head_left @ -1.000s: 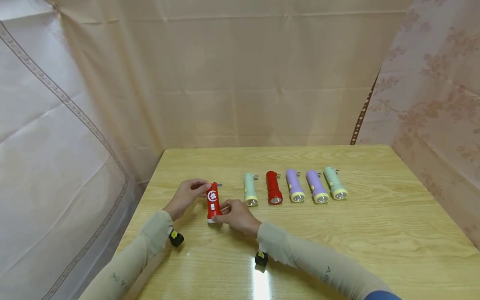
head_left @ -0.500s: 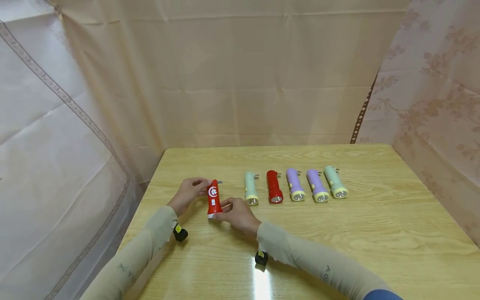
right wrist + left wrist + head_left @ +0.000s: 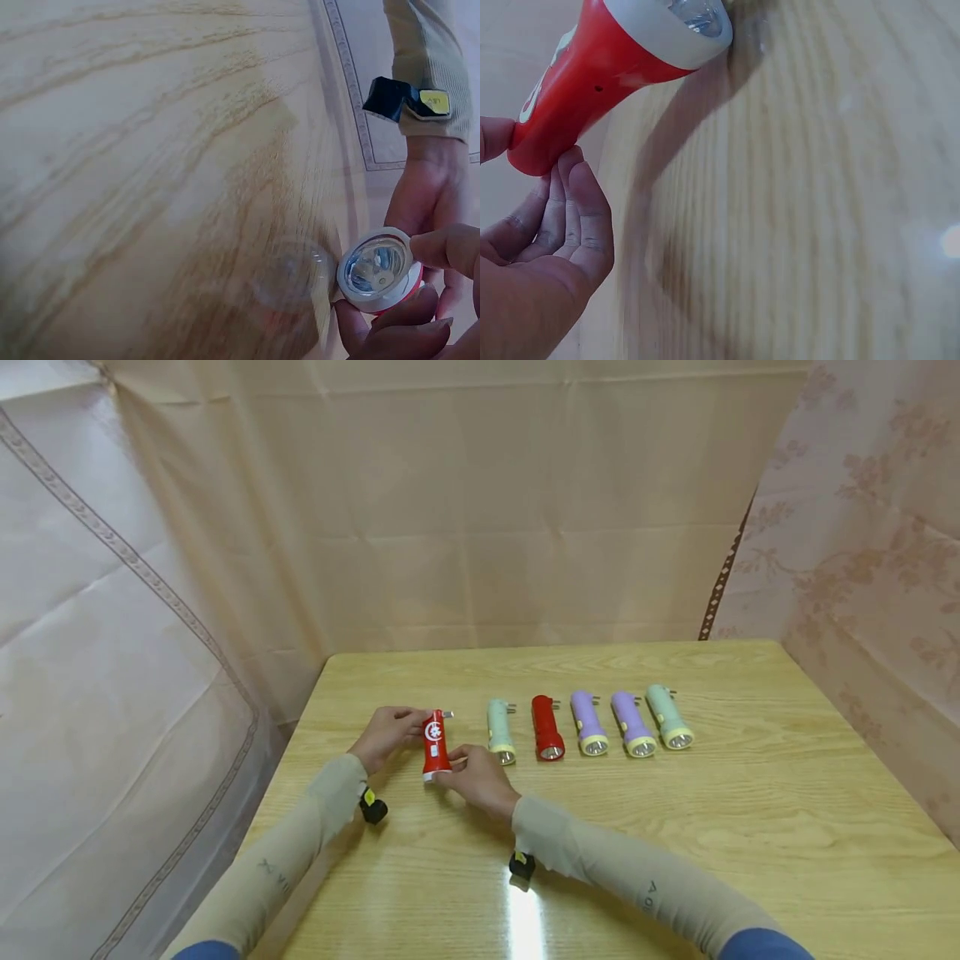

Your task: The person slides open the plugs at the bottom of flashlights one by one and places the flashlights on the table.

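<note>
A red flashlight point(image 3: 436, 762) with a white emblem, a white switch and a white head rim is held between both hands on the left part of the table. My left hand point(image 3: 386, 737) pinches its tail end, where metal plug prongs point(image 3: 448, 714) stick out to the right. At the lens end, my right hand point(image 3: 480, 781) pinches the white rim. The left wrist view shows the thumb and fingertips on opposite sides of the red tail point(image 3: 544, 135). In the right wrist view, the clear lens point(image 3: 375, 268) faces the camera, with thumb and fingers around the rim.
To the right lies a row of flashlights: pale green point(image 3: 498, 722), dark red point(image 3: 546, 720), two purple ones point(image 3: 587, 717) and another pale green point(image 3: 666, 712), lenses toward me. The wooden table point(image 3: 750, 827) ends at a beige cloth point(image 3: 525, 527) behind; cloth hangs at both sides.
The red flashlight has shifted away from me and slightly right, with both hands still on it. My left forearm has followed to the right. The row of flashlights stays as it was.
</note>
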`<action>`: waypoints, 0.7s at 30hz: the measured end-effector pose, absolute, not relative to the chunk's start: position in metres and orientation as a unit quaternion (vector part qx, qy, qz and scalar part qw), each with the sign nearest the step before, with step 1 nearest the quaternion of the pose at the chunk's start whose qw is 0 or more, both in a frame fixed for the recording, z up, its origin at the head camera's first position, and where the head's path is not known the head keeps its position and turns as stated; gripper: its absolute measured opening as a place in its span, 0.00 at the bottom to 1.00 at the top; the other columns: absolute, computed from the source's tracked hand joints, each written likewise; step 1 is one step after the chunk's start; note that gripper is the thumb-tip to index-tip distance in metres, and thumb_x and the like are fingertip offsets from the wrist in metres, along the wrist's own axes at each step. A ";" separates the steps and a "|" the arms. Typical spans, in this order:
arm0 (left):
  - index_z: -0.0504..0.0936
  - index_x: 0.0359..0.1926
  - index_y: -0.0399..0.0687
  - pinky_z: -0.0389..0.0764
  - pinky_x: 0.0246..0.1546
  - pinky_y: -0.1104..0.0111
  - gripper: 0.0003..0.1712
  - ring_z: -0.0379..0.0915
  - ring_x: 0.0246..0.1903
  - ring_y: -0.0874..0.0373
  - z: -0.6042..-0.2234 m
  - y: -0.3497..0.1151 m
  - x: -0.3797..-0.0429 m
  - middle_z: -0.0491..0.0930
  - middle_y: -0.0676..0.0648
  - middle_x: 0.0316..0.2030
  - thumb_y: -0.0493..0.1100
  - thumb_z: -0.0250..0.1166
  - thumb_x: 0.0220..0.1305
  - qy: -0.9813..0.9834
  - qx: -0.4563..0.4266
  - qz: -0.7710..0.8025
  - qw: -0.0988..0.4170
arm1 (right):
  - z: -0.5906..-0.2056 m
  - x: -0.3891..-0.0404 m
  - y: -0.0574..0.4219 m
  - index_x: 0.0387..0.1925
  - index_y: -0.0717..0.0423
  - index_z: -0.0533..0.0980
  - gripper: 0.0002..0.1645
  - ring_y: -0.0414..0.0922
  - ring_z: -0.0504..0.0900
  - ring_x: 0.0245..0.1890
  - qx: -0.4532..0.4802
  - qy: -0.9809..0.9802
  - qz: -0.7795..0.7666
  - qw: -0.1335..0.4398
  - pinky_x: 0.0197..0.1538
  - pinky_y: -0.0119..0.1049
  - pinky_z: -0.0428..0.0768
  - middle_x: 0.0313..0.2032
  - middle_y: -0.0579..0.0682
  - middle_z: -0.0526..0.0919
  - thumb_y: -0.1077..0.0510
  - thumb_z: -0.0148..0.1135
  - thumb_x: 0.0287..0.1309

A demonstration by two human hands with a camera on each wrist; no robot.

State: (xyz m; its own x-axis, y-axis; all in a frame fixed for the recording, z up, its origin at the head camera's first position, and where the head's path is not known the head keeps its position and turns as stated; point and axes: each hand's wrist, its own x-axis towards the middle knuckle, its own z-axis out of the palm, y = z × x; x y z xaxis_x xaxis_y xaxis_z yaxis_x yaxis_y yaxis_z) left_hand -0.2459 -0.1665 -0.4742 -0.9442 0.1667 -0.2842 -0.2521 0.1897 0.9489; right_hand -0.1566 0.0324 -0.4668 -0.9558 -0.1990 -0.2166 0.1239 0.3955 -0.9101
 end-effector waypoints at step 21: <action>0.78 0.61 0.31 0.81 0.57 0.58 0.28 0.81 0.53 0.48 -0.473 -0.147 -0.274 0.82 0.37 0.56 0.49 0.68 0.72 0.737 -0.042 0.650 0.182 | -0.464 -0.170 0.036 0.53 0.58 0.73 0.27 0.44 0.82 0.34 -0.006 0.870 -0.483 0.096 0.36 0.38 0.79 0.38 0.50 0.85 0.50 0.73 0.59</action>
State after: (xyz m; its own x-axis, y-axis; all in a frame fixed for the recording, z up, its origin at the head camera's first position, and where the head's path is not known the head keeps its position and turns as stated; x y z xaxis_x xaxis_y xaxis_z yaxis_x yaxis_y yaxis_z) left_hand -0.2743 -0.1465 -0.4730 -0.9300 0.1748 -0.3233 -0.2990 0.1519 0.9421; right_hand -0.1704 0.0359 -0.4636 -0.9813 -0.1037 -0.1619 0.0824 0.5339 -0.8415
